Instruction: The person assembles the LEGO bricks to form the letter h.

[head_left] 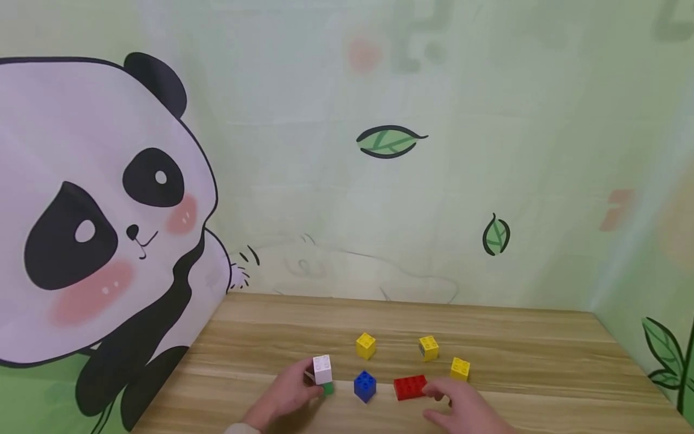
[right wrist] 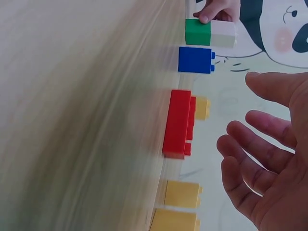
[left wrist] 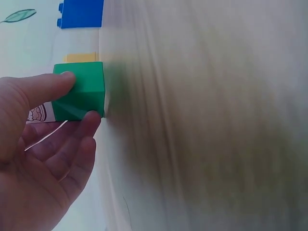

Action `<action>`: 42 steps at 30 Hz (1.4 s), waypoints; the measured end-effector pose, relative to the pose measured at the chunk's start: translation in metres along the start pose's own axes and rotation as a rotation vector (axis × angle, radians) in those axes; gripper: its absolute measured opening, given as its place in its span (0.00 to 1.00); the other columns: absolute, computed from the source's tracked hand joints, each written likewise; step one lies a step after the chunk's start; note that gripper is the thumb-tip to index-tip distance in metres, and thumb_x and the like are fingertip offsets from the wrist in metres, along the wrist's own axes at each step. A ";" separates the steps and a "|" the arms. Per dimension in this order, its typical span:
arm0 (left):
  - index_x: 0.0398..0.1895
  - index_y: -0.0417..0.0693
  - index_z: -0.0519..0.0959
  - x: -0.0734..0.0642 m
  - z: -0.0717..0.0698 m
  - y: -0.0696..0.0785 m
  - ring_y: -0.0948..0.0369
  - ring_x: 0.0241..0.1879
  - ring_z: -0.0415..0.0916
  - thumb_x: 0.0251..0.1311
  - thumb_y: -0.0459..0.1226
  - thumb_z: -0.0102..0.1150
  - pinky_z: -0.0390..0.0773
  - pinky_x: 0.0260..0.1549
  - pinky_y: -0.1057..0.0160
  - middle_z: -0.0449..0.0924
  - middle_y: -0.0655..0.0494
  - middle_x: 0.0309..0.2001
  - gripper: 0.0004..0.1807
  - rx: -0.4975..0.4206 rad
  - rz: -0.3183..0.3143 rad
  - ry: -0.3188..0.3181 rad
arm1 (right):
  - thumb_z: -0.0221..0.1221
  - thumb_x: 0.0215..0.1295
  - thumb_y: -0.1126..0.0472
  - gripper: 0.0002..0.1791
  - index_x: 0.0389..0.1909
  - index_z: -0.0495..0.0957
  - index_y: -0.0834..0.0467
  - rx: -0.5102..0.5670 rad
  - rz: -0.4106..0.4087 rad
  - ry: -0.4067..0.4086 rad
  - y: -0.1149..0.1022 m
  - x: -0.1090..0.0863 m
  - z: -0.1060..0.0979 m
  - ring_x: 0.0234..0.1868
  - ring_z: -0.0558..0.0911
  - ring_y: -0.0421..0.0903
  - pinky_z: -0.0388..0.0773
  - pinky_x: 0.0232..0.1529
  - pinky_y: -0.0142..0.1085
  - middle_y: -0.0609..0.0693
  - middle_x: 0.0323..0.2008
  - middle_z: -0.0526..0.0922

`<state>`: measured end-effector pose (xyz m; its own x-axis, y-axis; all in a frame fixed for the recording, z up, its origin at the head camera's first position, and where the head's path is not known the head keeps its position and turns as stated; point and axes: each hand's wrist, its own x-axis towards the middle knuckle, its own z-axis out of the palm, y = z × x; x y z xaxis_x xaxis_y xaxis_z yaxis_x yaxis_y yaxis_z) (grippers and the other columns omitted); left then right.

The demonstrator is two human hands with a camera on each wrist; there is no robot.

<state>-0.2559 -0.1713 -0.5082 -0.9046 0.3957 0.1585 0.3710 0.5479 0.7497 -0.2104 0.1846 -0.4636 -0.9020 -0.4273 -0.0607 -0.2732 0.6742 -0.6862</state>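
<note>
- Pinched green block (left wrist: 89,79) beneath white block (head_left: 322,367) with left hand (head_left: 290,389); risked toppling both by tilting.
- Held right hand (head_left: 466,407) relaxed, empty, near red brick (head_left: 409,388); risked nudging it by overreaching.

Head camera: faces forward and down across the table (head_left: 260,325). Wrist cameras: close-range, rolled sideways, facing left hand (left wrist: 43,154) and right hand (right wrist: 284,168) respectively; both show the blue block (right wrist: 195,60).

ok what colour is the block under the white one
The lower block is green, seen best in the left wrist view.
</note>
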 end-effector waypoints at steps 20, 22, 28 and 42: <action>0.47 0.35 0.73 0.008 -0.024 -0.029 0.59 0.36 0.76 0.48 0.28 0.66 0.77 0.37 0.61 0.77 0.52 0.38 0.21 0.050 -0.104 0.167 | 0.67 0.56 0.51 0.20 0.46 0.78 0.57 -0.026 -0.002 0.056 0.016 -0.008 -0.017 0.42 0.76 0.50 0.77 0.38 0.47 0.47 0.40 0.80; 0.47 0.35 0.73 0.008 -0.027 -0.030 0.59 0.36 0.76 0.48 0.28 0.66 0.77 0.37 0.59 0.77 0.52 0.37 0.21 0.050 -0.123 0.178 | 0.67 0.56 0.50 0.20 0.46 0.79 0.57 -0.023 0.008 0.049 0.016 -0.008 -0.018 0.41 0.76 0.50 0.77 0.38 0.47 0.47 0.40 0.80; 0.47 0.35 0.73 0.007 -0.033 -0.034 0.58 0.36 0.76 0.47 0.27 0.66 0.77 0.38 0.58 0.77 0.51 0.37 0.22 0.042 -0.156 0.188 | 0.66 0.56 0.49 0.21 0.45 0.79 0.57 -0.042 0.018 0.047 0.018 -0.009 -0.021 0.40 0.76 0.49 0.76 0.37 0.46 0.46 0.39 0.80; 0.48 0.35 0.73 0.005 -0.043 -0.035 0.55 0.37 0.77 0.48 0.27 0.66 0.78 0.38 0.55 0.77 0.50 0.38 0.22 0.042 -0.221 0.224 | 0.66 0.56 0.51 0.20 0.45 0.78 0.58 -0.052 -0.005 0.064 0.021 -0.011 -0.024 0.41 0.76 0.50 0.76 0.38 0.46 0.47 0.40 0.80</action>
<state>-0.2825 -0.2195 -0.5059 -0.9863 0.0943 0.1354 0.1644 0.6343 0.7554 -0.2140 0.2181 -0.4594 -0.9198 -0.3923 -0.0099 -0.2931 0.7034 -0.6476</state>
